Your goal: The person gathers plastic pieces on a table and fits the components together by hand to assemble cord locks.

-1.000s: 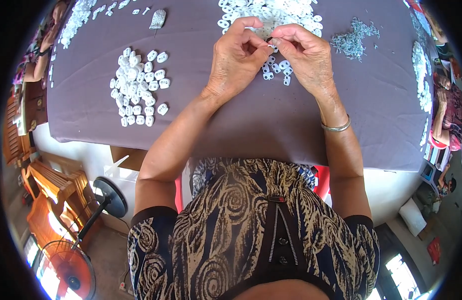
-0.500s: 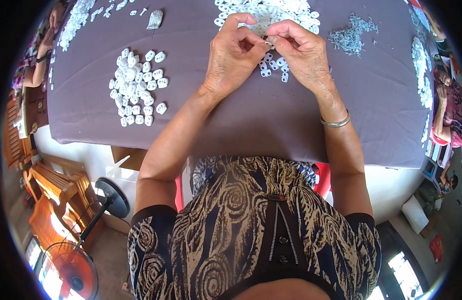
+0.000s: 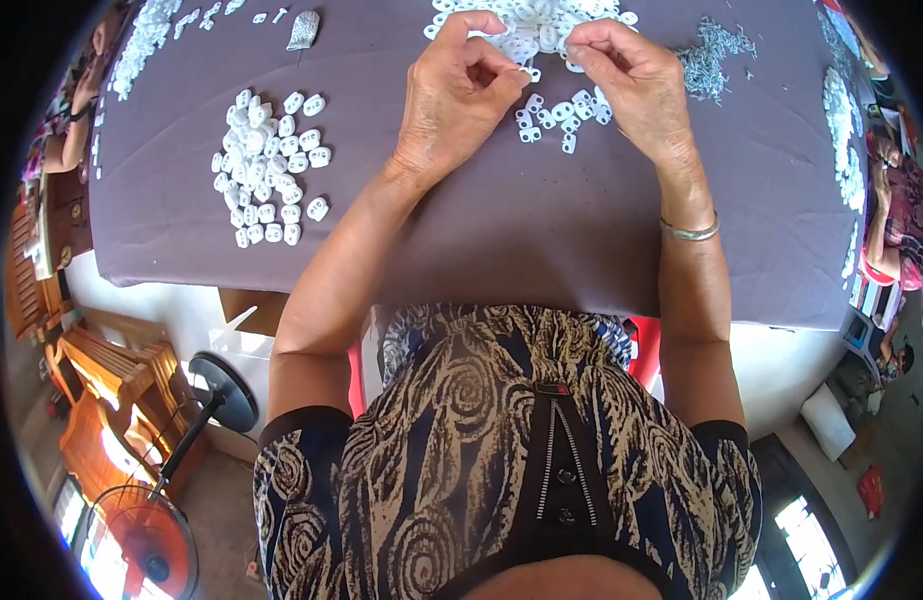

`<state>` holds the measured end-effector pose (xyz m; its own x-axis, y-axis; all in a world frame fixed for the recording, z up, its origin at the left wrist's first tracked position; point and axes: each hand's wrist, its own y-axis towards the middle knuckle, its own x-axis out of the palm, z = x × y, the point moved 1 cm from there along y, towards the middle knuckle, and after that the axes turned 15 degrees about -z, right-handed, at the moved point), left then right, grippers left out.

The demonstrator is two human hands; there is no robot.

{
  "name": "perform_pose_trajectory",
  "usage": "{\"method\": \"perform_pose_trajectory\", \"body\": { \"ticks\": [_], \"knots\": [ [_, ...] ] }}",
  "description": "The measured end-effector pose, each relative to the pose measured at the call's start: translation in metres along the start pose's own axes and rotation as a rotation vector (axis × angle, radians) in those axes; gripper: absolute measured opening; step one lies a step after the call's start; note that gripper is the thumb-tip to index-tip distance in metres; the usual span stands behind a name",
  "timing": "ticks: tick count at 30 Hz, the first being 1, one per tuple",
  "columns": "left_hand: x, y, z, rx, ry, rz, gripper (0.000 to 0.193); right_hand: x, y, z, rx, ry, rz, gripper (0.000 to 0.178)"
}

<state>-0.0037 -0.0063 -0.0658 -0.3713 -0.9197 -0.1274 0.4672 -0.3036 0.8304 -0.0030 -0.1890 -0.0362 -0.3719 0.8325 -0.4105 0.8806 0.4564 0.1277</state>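
Observation:
Above the far middle of the cloth-covered table, my left hand (image 3: 453,105) is closed in a pinch, with a small white plastic piece (image 3: 532,75) at its thumb and forefinger tips. To its right, my right hand (image 3: 643,88) also has thumb and forefinger drawn together; whatever lies between them is too small to make out. The two hands are apart. Just beyond them spreads a heap of white plastic pieces (image 3: 529,42) with holes. A smaller loose group of such pieces (image 3: 567,113) lies on the cloth between and below my hands.
Left on the dark tablecloth (image 3: 451,240) is a pile of rounded white two-holed pieces (image 3: 261,160). A small grey pouch-like object (image 3: 302,30) lies beyond it. Tiny metallic parts (image 3: 714,60) are heaped by my right hand. Other people sit at both sides. A fan (image 3: 146,545) stands lower left.
My hands have moved apart from where they met; the right has shifted right and slightly away. The white piece now shows clearly at my left fingertips.

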Motion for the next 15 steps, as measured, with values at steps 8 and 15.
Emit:
{"method": "perform_pose_trajectory", "body": {
  "ticks": [8, 15],
  "knots": [
    [-0.005, 0.001, 0.023, -0.693, 0.109, 0.033, 0.008, -0.021, -0.009, -0.011, 0.137, -0.307, -0.37, 0.004],
    [-0.007, -0.008, -0.015, -0.014, -0.15, 0.084, 0.009, -0.012, -0.007, -0.008, 0.01, -0.444, -0.401, 0.009]
  ]
}}
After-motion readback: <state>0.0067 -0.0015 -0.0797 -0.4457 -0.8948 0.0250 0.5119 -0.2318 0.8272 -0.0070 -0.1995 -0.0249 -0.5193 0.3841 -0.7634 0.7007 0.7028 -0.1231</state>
